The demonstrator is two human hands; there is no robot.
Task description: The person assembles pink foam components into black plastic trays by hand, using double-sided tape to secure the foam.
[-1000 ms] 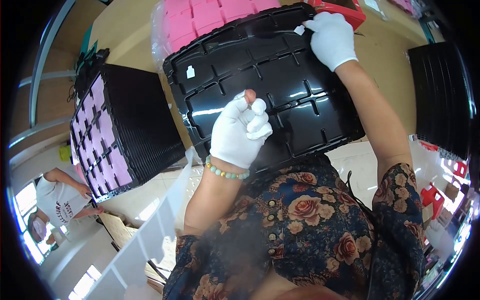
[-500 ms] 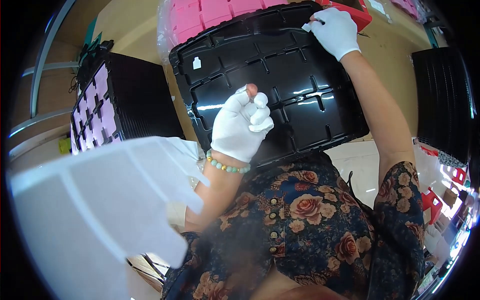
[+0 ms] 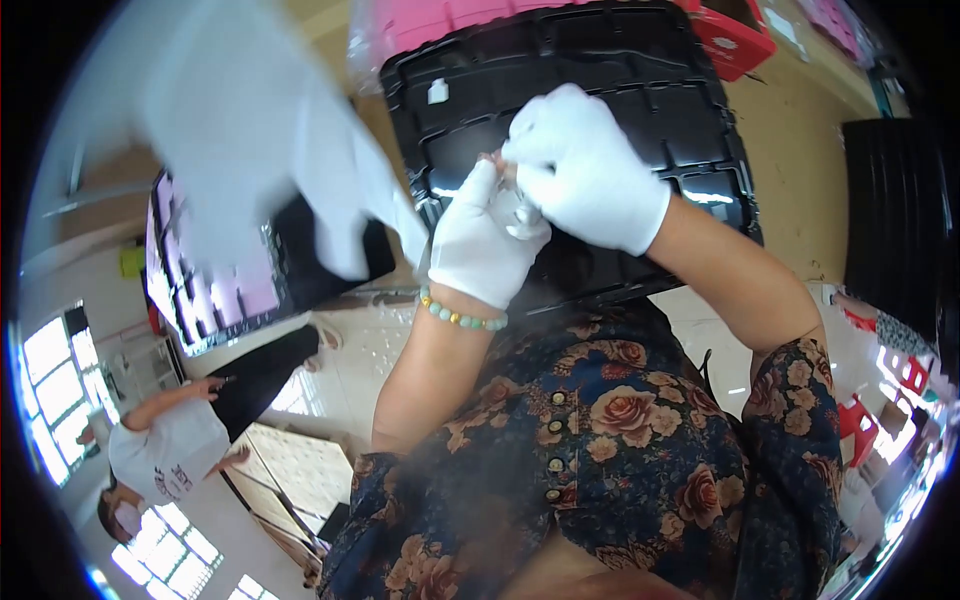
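Both gloved hands meet above the black moulded tray [image 3: 640, 130] on the worktop [image 3: 790, 200]. The right hand [image 3: 585, 165] pinches a small clear piece [image 3: 520, 212] against the left hand [image 3: 490, 245], whose grip is closed around it. The piece could slip down into a tray pocket, since gloves dull the feel. Half a second ago the right hand was at the tray's far corner; a blurred white sheet [image 3: 250, 150] has swung to upper left.
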